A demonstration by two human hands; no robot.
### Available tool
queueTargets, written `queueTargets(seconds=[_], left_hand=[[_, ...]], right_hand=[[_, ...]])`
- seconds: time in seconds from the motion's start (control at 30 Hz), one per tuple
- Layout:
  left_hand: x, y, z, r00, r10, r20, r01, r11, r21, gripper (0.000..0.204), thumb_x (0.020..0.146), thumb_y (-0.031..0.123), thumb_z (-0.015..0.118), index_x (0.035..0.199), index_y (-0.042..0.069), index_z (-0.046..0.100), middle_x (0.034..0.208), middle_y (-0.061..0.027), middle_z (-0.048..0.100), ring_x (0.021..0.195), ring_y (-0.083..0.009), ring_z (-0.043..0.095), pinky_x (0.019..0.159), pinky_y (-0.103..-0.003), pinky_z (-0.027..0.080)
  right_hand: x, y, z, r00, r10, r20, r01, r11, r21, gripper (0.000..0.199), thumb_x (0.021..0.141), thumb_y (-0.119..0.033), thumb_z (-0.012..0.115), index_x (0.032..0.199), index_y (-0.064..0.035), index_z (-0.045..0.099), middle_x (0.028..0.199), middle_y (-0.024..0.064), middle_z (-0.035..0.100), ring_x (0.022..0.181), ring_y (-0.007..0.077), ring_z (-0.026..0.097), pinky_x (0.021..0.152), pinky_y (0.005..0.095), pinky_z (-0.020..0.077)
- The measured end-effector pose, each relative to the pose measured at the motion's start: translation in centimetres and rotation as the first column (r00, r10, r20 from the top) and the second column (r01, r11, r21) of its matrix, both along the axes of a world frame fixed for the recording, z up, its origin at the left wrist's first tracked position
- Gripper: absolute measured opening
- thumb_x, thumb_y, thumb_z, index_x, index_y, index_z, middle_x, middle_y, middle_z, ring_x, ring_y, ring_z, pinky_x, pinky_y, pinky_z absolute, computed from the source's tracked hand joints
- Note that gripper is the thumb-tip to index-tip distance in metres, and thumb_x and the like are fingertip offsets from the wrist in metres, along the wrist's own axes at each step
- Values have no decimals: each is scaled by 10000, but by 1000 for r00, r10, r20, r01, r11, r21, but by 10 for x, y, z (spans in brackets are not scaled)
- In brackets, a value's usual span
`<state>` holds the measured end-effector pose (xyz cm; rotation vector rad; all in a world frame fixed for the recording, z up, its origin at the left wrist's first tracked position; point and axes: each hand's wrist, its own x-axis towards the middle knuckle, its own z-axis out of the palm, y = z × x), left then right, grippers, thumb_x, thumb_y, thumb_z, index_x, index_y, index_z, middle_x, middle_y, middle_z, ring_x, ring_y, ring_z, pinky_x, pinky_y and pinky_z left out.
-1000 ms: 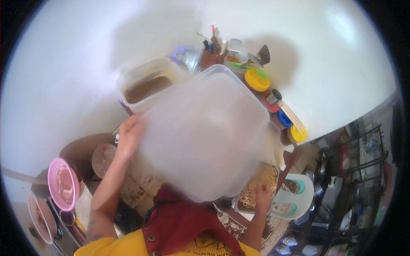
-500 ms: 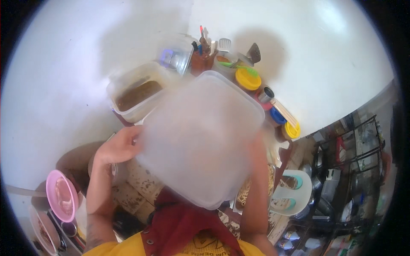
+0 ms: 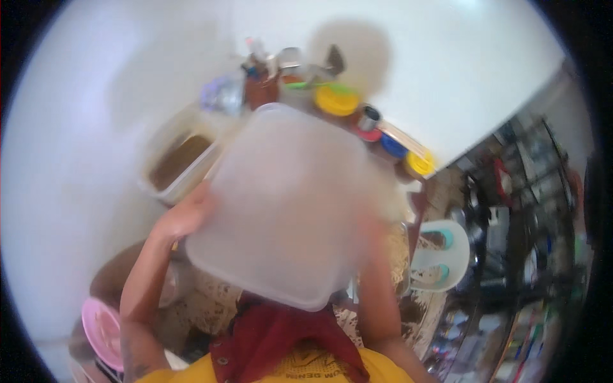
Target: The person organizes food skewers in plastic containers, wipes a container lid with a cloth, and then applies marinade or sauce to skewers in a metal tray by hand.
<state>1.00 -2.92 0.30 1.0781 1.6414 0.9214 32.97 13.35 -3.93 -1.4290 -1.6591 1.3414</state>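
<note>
Both hands lift a translucent plastic container, its long axis running from seven to one o'clock. The left hand grips its nine-o'clock edge. The right hand is blurred behind the four-o'clock edge, so I cannot tell its grip.

The person holds a large translucent plastic lid up close below the camera, so it hides much of the counter. The left hand grips its left edge; the right hand is blurred behind its right edge, and its grip cannot be made out. Beyond the lid stands a rectangular tub holding something brown. 2 yellow lids top jars along the wall. A pink bowl sits at lower left.
</note>
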Motion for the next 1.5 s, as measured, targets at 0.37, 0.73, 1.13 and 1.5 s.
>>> queueTargets(seconds=[0.37,0.73,1.13,1.5], left_hand=[[12,57,-41,948,230,220,-269,949,165,691,773,136,709,1365,-34,394,1264,-153,553,1086,-242,585,937,-369,464],[53,39,-19,888,-103,447,63,993,103,449,766,154,683,1168,-17,579,1036,-140,654,881,-241,655,790,-358,524],[47,-31,-55,1000,-13,7,9,921,389,668,827,457,695,1281,-6,533,1061,-157,670,890,-257,668,781,-414,551],[36,-123,-2,308,338,889,-918,352,184,696,888,498,626,1342,0,454,1280,-172,556,1154,-315,557,987,-464,471]], right_hand=[[-2,-31,50,841,-54,-538,105,992,65,263,721,-145,710,909,3,601,825,74,606,714,167,566,629,359,486],[140,-32,64,849,-93,-520,50,994,-96,683,819,-516,721,1213,15,545,1118,120,614,1029,214,596,847,370,502],[73,49,96,743,-17,-669,-112,982,-150,510,873,-314,669,1250,14,570,1153,138,655,1015,256,635,906,381,499],[-205,109,94,559,215,-801,-437,897,-65,427,935,-256,598,1257,18,537,1150,139,640,1051,273,626,906,401,513]])
